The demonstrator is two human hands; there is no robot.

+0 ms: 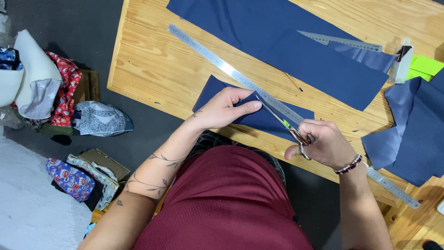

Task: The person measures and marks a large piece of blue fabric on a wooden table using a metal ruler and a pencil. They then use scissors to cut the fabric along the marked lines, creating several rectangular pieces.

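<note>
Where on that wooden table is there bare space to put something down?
Bare wood lies at the table's left end, between its edge and the long steel ruler. The right side is crowded: large navy sheet, navy scraps, green paper. Both hands and scissors fill the front.

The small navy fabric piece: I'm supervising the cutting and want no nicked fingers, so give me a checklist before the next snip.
1. Left hand pins the small navy fabric piece flat: ok.
2. Right hand grips the steel scissors: ok.
3. Left fingertips away from the blades: not ok, very close.
4. Long steel ruler aligned with the cut: cannot tell.
5. Fabric supported by the wooden table: ok.
</note>
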